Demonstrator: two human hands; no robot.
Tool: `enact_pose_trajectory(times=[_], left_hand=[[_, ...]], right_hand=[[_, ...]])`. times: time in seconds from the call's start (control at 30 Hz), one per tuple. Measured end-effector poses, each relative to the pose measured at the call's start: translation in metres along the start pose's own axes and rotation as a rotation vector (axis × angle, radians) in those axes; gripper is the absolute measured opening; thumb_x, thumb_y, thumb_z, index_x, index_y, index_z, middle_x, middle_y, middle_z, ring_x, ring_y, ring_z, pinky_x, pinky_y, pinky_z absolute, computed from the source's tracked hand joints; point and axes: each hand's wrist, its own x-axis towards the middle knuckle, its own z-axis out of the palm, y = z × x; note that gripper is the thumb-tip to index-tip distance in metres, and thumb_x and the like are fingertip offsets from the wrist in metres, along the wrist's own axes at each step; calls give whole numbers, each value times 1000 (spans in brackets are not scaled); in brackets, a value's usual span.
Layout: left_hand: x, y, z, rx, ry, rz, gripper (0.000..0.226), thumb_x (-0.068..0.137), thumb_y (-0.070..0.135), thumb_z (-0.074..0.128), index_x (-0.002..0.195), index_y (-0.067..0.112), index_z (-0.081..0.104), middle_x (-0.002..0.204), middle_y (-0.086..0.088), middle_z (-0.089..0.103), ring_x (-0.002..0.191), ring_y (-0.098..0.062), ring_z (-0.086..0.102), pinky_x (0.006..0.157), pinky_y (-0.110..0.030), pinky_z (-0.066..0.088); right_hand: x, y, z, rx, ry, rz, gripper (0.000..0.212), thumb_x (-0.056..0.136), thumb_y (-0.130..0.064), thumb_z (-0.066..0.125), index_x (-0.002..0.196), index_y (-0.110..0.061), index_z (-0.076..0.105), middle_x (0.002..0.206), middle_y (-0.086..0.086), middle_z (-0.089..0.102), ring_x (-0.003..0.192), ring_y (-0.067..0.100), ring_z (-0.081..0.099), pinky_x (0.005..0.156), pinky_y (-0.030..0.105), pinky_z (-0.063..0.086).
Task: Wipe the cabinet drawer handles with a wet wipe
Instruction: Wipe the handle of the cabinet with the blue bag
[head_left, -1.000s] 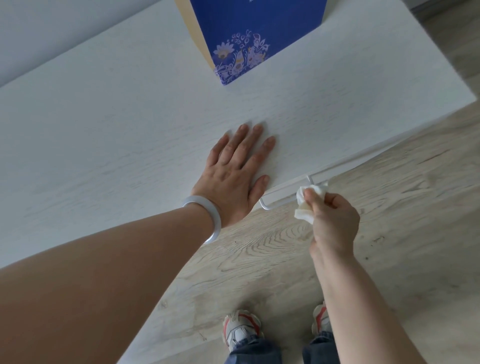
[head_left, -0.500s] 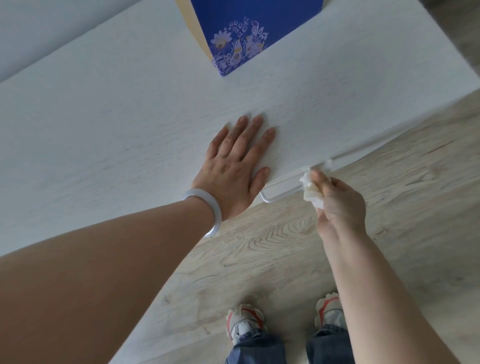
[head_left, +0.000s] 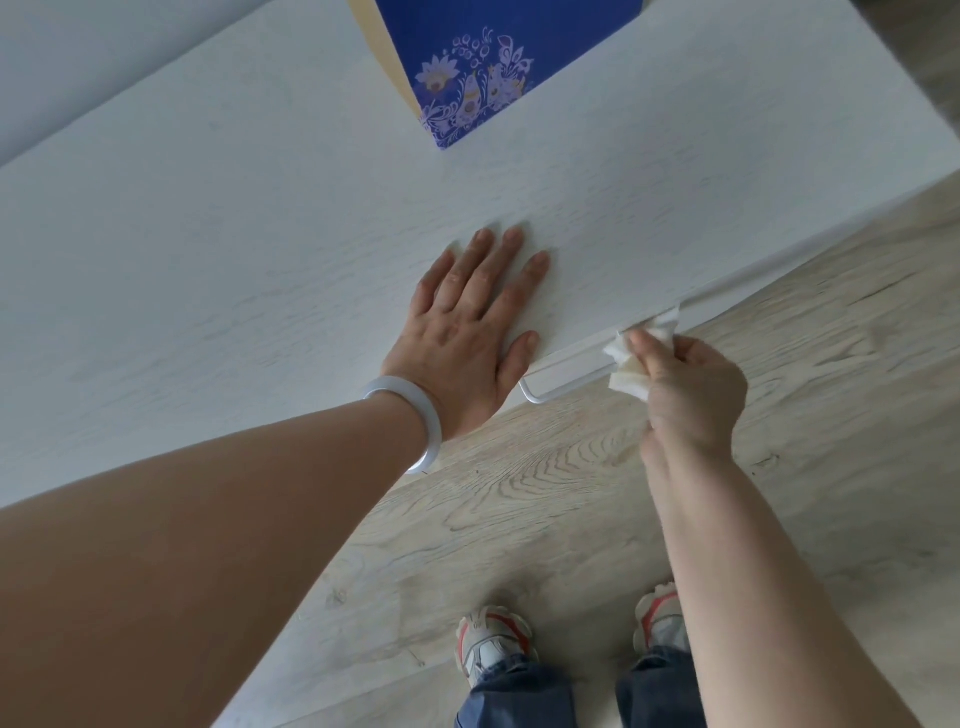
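The right hand (head_left: 691, 395) makes its grip on a crumpled white wet wipe (head_left: 631, 358), fingers and thumb curled round it, and presses the wad against the drawer handle (head_left: 566, 382). The handle is a thin white bar standing just off the front edge of the white cabinet top (head_left: 234, 234), the surface seen from above. The wipe is at the bar's far end from the left hand, wrapped over it there, with a flap of the wipe poking up beyond the thumb, toward the cabinet edge. From the grip, the bare stretch of the bar runs off to the left and ends in a rounded corner just below the left thumb.

The left hand (head_left: 467, 332) holds nothing: it lies flat, palm down, on the surface, fingers straight and slightly spread, its thumb at the front edge close to the handle's left end. A pale bangle (head_left: 415, 410) circles that wrist.

Beyond the grip, well back on the surface, stands a blue box (head_left: 483, 67) printed with flowers. Below the grip is the pale wood floor (head_left: 571, 493), where the person's two sneakers (head_left: 491, 639) and jean cuffs show.
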Motion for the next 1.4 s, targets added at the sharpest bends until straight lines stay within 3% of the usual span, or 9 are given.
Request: enact_pose_trajectory(times=[0.13, 0.33, 0.43, 0.57, 0.7, 0.87, 1.07, 1.27, 1.4], left_hand=[[-1, -1, 0, -2, 8, 1, 60, 101, 45, 25, 155, 21, 19, 162, -6, 15, 151, -25, 9, 121, -47, 12], [-1, 0, 0, -5, -1, 5, 60, 101, 46, 23, 156, 21, 18, 163, -6, 14, 151, -25, 9, 121, -48, 13], [0, -1, 0, -2, -3, 5, 61, 101, 46, 23, 156, 21, 17, 163, -6, 13, 151, -25, 8, 121, -48, 12], [0, -1, 1, -5, 0, 3, 60, 101, 46, 24, 156, 21, 17, 163, -6, 13, 151, -25, 7, 121, -48, 12], [0, -1, 0, -3, 2, 3, 60, 101, 45, 25, 155, 20, 19, 163, -6, 15, 151, -26, 8, 121, -48, 13], [0, -1, 0, -9, -2, 7, 61, 101, 46, 24, 155, 21, 18, 163, -6, 14, 151, -26, 9, 121, -48, 12], [0, -2, 0, -1, -19, -1, 61, 101, 46, 24, 156, 21, 16, 163, -6, 11, 151, -25, 5, 121, -47, 11], [0, -2, 1, -2, -5, 8, 61, 101, 46, 24, 156, 21, 17, 163, -6, 13, 151, -25, 7, 121, -47, 11], [-1, -2, 1, 5, -12, 0, 61, 101, 46, 23, 156, 21, 16, 163, -5, 12, 151, -25, 6, 121, -47, 10]], right_hand=[[-9, 15, 8, -213, 57, -177, 12, 72, -27, 74, 67, -21, 65, 78, 8, 69, 69, 21, 65, 69, 45, 58], [-9, 9, 5, 4, 28, -10, 16, 79, -10, 75, 67, -15, 67, 69, 0, 64, 63, 9, 60, 63, 25, 53], [-6, 4, 2, -62, -24, -18, 15, 79, -11, 77, 67, -12, 68, 70, 3, 64, 62, 9, 60, 60, 22, 54], [-24, 21, 2, 10, 59, 15, 16, 81, -9, 74, 66, -10, 67, 62, -3, 62, 56, 5, 57, 53, 17, 49], [-35, 24, 11, 117, 92, 163, 19, 79, -11, 76, 63, -9, 66, 58, -3, 62, 53, 7, 58, 51, 16, 47], [-26, 14, 12, 214, 82, 199, 17, 80, -11, 76, 65, -12, 67, 52, -10, 64, 52, 2, 60, 53, 13, 48], [-67, 37, 30, 153, -54, 334, 15, 79, -11, 76, 67, -10, 67, 56, -6, 64, 50, 3, 59, 52, 15, 47], [-40, 22, 16, 241, 17, 254, 13, 81, -12, 75, 70, -13, 67, 55, -10, 67, 53, 1, 62, 55, 14, 48], [-69, 41, 33, 126, -108, 300, 18, 79, -14, 77, 64, -12, 67, 55, -8, 64, 54, 4, 59, 54, 15, 47]])
